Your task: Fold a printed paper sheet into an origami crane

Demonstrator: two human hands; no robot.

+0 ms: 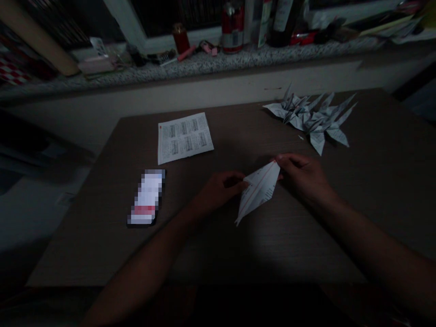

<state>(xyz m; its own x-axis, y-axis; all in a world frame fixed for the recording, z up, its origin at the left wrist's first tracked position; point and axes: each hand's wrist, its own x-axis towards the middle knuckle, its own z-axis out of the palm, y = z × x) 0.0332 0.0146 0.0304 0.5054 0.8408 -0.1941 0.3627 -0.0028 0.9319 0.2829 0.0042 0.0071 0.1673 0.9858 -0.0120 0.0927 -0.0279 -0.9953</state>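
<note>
The folded paper (259,188) is held over the table (102,190), the left hand (220,190) pinching its left side, the right hand (303,175) its top corner. Left of it lie a phone (146,197) and, farther back, a printed sheet (185,138); spiky paper figures (311,119) huddle back right.
</note>
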